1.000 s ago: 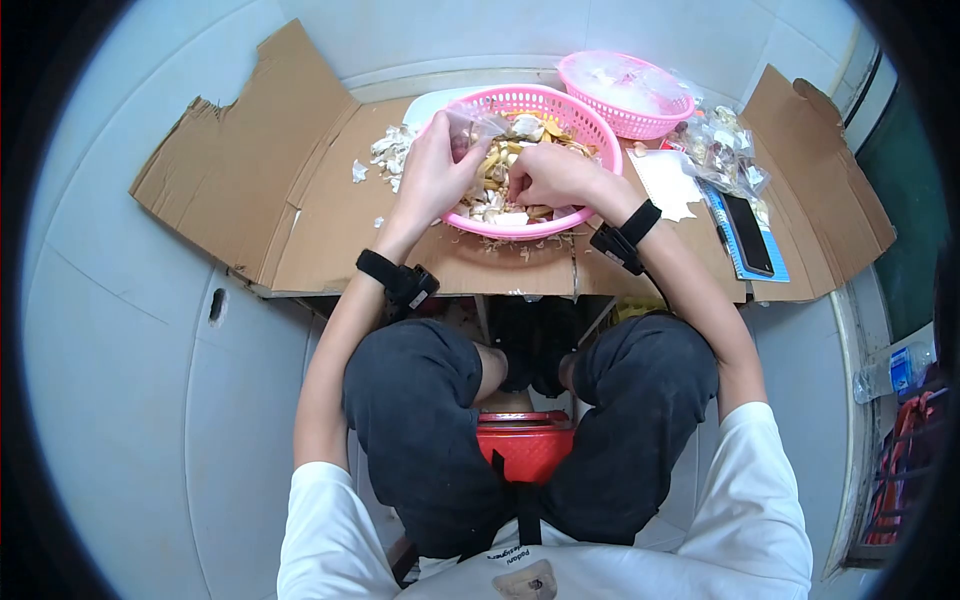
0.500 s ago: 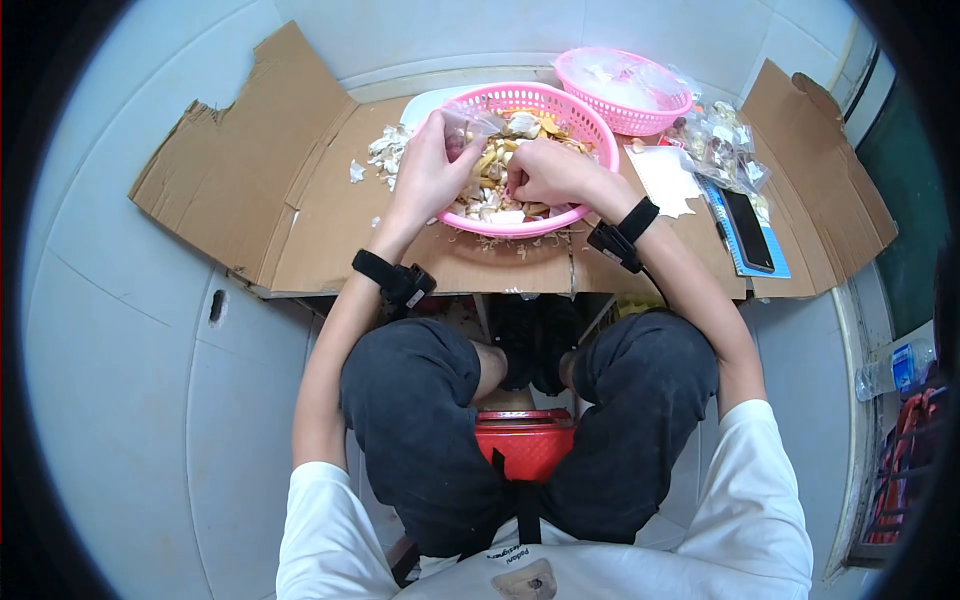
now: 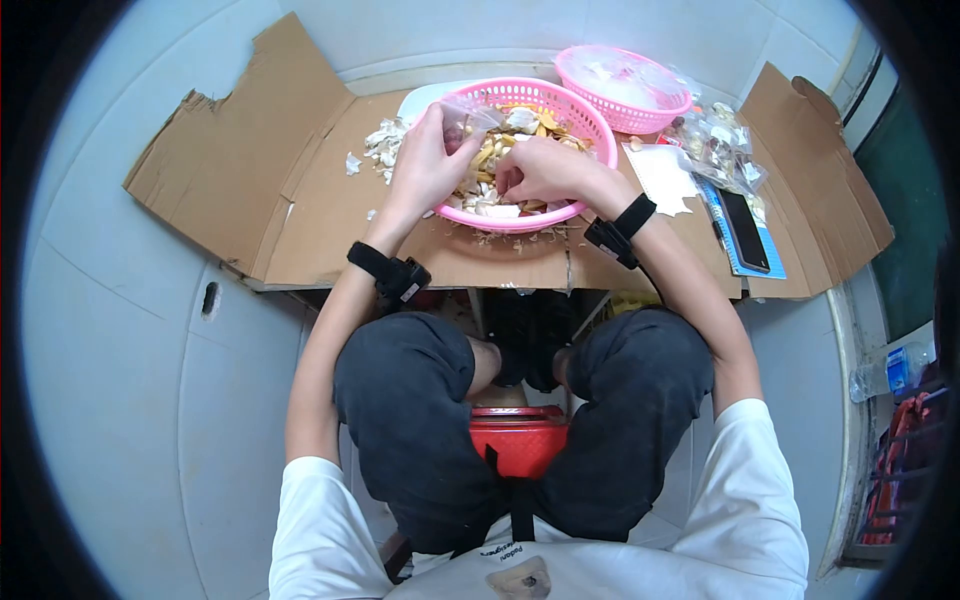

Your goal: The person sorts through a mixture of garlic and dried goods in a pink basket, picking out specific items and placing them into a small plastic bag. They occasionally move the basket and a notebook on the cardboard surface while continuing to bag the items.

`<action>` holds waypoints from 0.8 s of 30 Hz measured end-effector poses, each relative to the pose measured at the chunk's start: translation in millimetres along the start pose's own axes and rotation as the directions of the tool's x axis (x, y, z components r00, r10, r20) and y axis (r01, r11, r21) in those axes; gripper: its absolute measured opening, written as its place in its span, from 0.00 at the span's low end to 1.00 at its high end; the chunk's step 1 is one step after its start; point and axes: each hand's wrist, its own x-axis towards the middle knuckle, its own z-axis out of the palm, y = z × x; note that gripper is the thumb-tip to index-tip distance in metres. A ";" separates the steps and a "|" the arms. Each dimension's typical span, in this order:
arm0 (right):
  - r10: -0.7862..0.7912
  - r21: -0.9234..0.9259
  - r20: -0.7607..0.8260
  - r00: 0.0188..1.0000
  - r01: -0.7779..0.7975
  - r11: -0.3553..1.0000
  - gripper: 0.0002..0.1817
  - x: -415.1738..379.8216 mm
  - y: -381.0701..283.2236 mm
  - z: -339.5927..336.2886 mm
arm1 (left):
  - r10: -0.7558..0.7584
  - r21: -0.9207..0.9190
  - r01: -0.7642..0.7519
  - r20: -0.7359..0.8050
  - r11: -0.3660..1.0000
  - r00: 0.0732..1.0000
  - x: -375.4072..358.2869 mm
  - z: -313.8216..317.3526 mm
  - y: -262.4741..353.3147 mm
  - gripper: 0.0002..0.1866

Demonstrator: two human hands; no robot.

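A pink plastic basket (image 3: 590, 115) with a perforated side stands on the cardboard, filled with a mix of pale and yellow-brown dried pieces (image 3: 495, 155). At its left side my left hand (image 3: 430, 160) is closed on a small clear plastic bag (image 3: 478, 112), which holds something dark I cannot make out. My right hand (image 3: 540, 170) reaches into the basket from the right. Its fingers are pinched together at the pieces, and whatever lies between the fingertips is hidden.
A second pink basket (image 3: 640, 122) with clear plastic bags stands behind. At right are filled plastic packets (image 3: 722, 150), white paper (image 3: 662, 180) and a black phone (image 3: 745, 232) on a blue booklet. White flakes (image 3: 384, 145) lie left. Cardboard flaps (image 3: 240, 150) rise at both sides.
The view has shifted slightly. My left hand keeps its hold on the plastic bag, and my right hand stays low in the basket with its fingertips moved a little.
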 end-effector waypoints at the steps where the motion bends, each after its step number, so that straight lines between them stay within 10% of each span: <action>1: 0.023 0.002 0.043 0.999 -0.023 1.000 0.10 0.4 -1.7 -1.3 | 0.026 0.022 -0.026 -0.022 0.999 0.999 0.5 1.0 -2.6 0.21; 24: 0.014 -0.027 -0.007 1.000 -0.014 1.000 0.13 1.7 0.5 1.2 | 0.030 0.001 -0.030 -0.006 1.000 1.000 1.4 0.9 -4.2 0.20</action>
